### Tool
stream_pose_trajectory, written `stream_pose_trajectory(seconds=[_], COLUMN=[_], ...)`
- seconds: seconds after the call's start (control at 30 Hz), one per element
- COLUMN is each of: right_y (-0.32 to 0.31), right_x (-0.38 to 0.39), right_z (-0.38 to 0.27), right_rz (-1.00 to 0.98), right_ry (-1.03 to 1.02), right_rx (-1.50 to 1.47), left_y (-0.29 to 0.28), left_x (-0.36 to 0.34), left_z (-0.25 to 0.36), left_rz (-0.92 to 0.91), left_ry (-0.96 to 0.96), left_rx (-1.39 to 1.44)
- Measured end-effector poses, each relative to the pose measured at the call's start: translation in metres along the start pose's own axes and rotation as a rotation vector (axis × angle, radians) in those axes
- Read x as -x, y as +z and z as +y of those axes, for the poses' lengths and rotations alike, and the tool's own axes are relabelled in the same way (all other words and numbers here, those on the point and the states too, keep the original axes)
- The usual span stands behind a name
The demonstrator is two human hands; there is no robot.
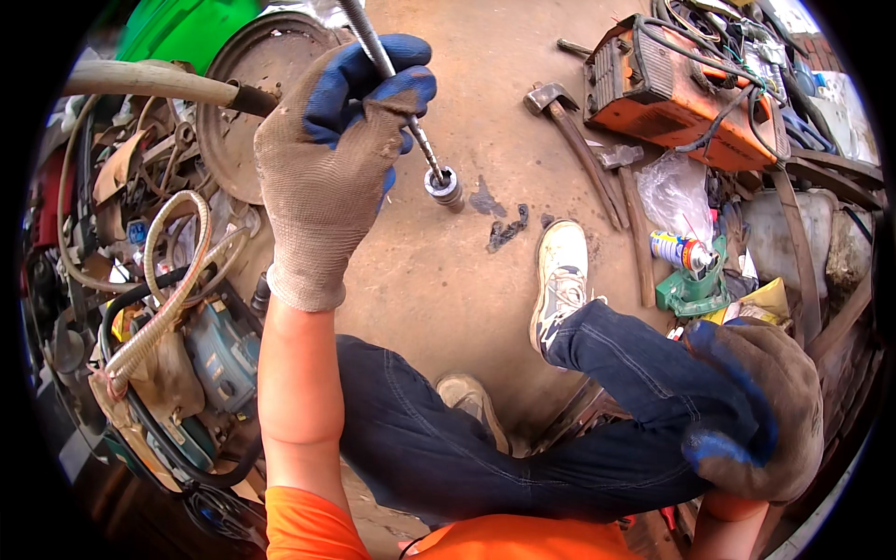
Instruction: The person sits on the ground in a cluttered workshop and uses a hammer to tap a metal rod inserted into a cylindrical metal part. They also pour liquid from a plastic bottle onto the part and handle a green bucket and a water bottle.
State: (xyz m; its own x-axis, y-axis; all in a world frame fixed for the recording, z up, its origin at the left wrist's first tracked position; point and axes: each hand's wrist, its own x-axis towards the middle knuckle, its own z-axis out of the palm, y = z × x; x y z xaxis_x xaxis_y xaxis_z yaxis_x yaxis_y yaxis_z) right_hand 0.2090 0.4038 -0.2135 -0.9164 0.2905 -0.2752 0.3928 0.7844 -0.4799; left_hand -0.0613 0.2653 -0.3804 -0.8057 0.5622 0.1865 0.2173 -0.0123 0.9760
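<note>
My left hand [336, 149], in a brown work glove with blue-coated fingers, is closed round a slim metal rod [427, 149]. The rod slants down to the right, and its lower end meets the open top of a short round metal piece [444, 189] near the floor. Whether that piece is fixed to the rod I cannot tell. My right hand [770, 411], gloved the same way, rests over my bent right knee in dark jeans [644, 364]. Its thumb and fingers lie apart on the cloth, and no tool shows in it.
To the right are a hammer [579, 149], a second hammer [635, 215], a spray can [681, 250], a green tool part [695, 291] and an orange machine [672, 112] with cables. Left lie a wooden handle [154, 82], a rusty round lid [229, 140], hoses and a teal case [224, 355].
</note>
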Motion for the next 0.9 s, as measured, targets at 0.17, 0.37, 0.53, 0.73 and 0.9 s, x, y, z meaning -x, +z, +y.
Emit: stream_pose_trajectory(seconds=[0.17,0.37,0.53,0.73,0.9], right_y=[0.002,0.004,-0.005,-0.007,-0.011], right_x=[-0.002,-0.002,-0.004,-0.005,-0.006], right_z=[-0.013,-0.017,-0.011,-0.016,-0.018], right_rz=[0.088,0.099,-0.011,-0.076,-0.133], right_ry=[0.023,0.054,-0.021,0.014,-0.022], right_rx=[0.035,0.002,0.053,0.047,0.122], left_y=[-0.003,-0.012,-0.019,-0.027,-0.028], left_x=[0.001,0.002,0.008,0.007,0.007], left_z=[0.003,0.005,0.013,0.007,0.008], left_rz=[0.027,0.011,-0.074,-0.047,-0.01], left_ry=[-0.054,-0.102,-0.065,-0.087,-0.107], left_rx=[0.039,0.027,0.003,0.014,0.004])
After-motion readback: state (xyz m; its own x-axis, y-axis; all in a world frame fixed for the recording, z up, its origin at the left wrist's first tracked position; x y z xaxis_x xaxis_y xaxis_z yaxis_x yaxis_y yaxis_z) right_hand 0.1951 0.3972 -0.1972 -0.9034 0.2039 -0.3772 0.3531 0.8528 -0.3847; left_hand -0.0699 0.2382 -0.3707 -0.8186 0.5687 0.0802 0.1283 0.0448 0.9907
